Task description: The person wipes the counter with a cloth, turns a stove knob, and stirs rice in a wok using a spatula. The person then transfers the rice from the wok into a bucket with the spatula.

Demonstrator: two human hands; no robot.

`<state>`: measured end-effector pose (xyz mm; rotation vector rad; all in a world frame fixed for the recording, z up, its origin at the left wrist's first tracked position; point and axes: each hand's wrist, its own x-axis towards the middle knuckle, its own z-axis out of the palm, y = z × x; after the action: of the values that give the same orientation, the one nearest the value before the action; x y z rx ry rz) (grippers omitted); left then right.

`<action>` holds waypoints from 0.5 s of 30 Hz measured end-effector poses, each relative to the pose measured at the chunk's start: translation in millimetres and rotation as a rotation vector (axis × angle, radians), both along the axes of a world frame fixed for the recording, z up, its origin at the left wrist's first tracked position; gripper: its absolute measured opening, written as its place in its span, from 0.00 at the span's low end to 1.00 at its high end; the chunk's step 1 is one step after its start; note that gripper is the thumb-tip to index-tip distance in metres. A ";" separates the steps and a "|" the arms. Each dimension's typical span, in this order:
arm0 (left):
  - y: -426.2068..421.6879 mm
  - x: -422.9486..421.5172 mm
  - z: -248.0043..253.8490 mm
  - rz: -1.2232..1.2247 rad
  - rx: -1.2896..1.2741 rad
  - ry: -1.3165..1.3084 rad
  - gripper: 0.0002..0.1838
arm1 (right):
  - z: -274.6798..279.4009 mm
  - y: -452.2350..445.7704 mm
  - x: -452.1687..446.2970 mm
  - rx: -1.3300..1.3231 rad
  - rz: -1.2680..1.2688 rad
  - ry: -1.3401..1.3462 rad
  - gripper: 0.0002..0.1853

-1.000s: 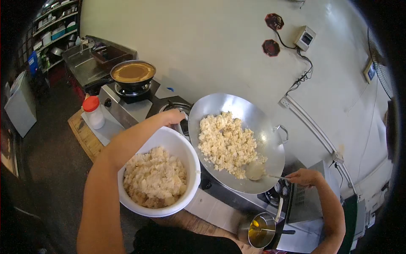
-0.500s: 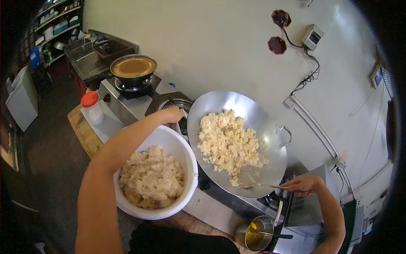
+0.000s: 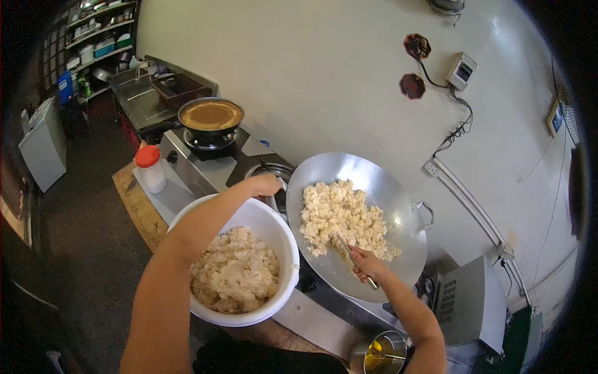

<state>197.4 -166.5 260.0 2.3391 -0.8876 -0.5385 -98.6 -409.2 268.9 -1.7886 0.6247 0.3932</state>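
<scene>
A large metal wok (image 3: 398, 193) is tilted towards me over the stove, with crumbly cream-coloured food (image 3: 342, 215) spread on its inner side. My left hand (image 3: 265, 185) is closed on the wok's left handle, which is mostly hidden by the fingers. My right hand (image 3: 365, 263) grips a metal spatula (image 3: 342, 242), its blade pushed into the food and largely out of sight. Close in front of the wok, under my left forearm, sits a white plastic tub (image 3: 294, 265), heaped with similar pale, lumpy food (image 3: 240, 274).
A pan of brown-and-tan contents (image 3: 212, 116) rests on the rear burner. Beside it stands a red-lidded jar (image 3: 151, 168). A small pot (image 3: 385, 352) with yellow liquid and a utensil is by my right forearm. A sink (image 3: 134, 93) is at far left.
My right hand has moved left and up over the wok, bringing the spatula from the lower rim into the food. My left hand keeps its hold on the handle. The view has shifted slightly.
</scene>
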 end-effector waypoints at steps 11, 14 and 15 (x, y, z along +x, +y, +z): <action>-0.5 -2.3 3.6 0.052 -0.021 -0.043 0.29 | 31.5 8.9 -42.5 -0.010 -0.065 -0.043 0.28; 4.9 -15.8 24.3 0.174 -0.052 -0.058 0.32 | 47.6 8.5 -54.4 -0.039 -0.061 -0.090 0.28; 10.7 -25.6 39.3 0.215 -0.081 -0.151 0.32 | 62.3 16.6 -58.2 -0.063 -0.084 -0.069 0.26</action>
<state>171.8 -155.9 299.3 2.3873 -0.6974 -0.2354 -156.8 -392.6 331.1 -1.8214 0.6675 0.2561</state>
